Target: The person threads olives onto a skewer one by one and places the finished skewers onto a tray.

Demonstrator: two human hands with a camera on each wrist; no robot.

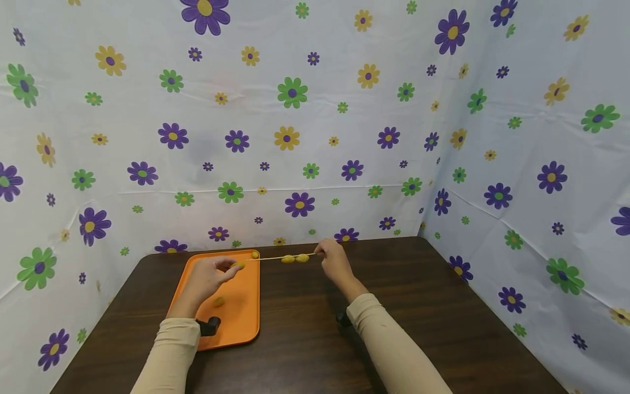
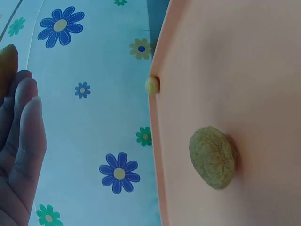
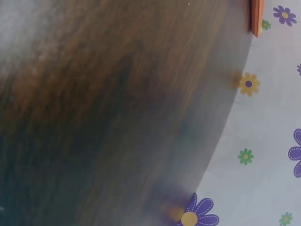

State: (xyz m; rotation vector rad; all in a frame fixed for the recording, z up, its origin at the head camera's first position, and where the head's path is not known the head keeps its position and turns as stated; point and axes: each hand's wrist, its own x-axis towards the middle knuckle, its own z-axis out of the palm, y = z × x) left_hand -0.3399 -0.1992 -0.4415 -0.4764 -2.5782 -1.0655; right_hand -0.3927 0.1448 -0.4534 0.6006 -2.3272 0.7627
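A thin yellow string (image 1: pixel 268 258) stretches nearly level between the two hands. On it sit two wrinkled yellow oval pieces (image 1: pixel 295 258), side by side nearer the right hand. My right hand (image 1: pixel 336 265) pinches the string's right end. Above the orange tray, my left hand (image 1: pixel 208 279) pinches another yellow oval piece (image 1: pixel 239 265) at the string's left end; whether the string passes through it cannot be told. The left wrist view shows fingers (image 2: pixel 32 136) beside that piece (image 2: pixel 7 68). The right wrist view does not show the right hand.
An orange tray (image 1: pixel 246 314) lies on the dark wooden table (image 1: pixel 305 339). One wrinkled oval piece (image 2: pixel 214 157) lies inside it, and another (image 2: pixel 151 85) is at its far rim. Flower-patterned sheets (image 1: pixel 325 126) enclose the table's back and sides.
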